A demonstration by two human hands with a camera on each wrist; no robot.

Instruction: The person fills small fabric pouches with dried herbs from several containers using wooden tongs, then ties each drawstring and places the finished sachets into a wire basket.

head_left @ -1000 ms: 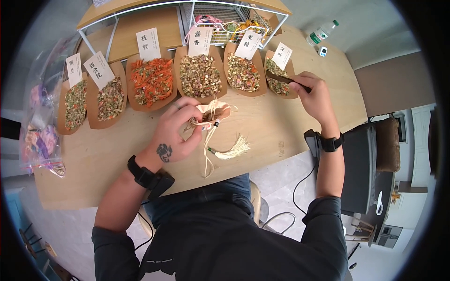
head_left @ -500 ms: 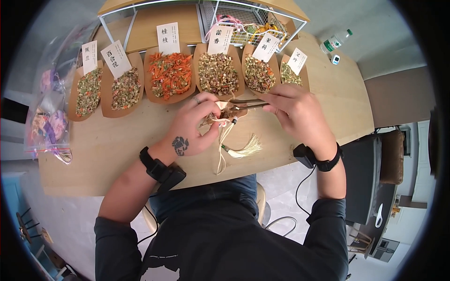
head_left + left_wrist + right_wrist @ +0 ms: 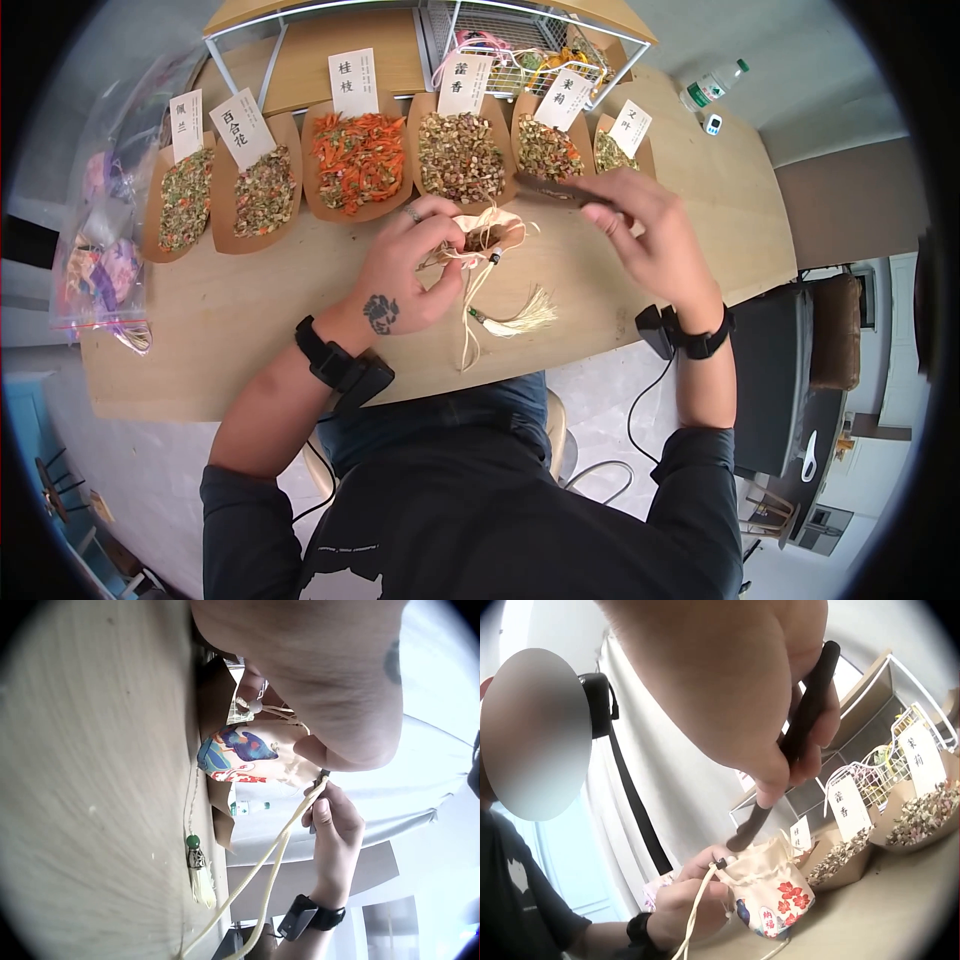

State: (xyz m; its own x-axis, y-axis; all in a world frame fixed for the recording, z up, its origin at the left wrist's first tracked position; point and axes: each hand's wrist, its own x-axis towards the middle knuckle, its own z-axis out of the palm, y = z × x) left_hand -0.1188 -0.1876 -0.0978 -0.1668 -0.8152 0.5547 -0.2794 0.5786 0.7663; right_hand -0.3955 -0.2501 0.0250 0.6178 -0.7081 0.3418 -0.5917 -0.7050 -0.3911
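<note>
My left hand pinches the rim of a small cream drawstring pouch, holding its mouth open. Dark dried bits show inside. Printed red flowers and a blue bird-like figure decorate the cloth. From the pouch hang pale cords and a cream tassel with a green bead. In my right hand is a slim dark brown scoop, its end up and to the right of the pouch mouth in the head view, overlapping the front of a paper tray of dried herbs.
Several labelled trays, among them one of orange herbs, line the back of the table. Behind stands a white-framed shelf with a wire basket. A plastic bag lies at the left, a water bottle and small white device far right.
The scoop went from the rightmost tray to over the pouch mouth, then lifted slightly away up and right. My left hand kept hold of the pouch. The head view shifted.
</note>
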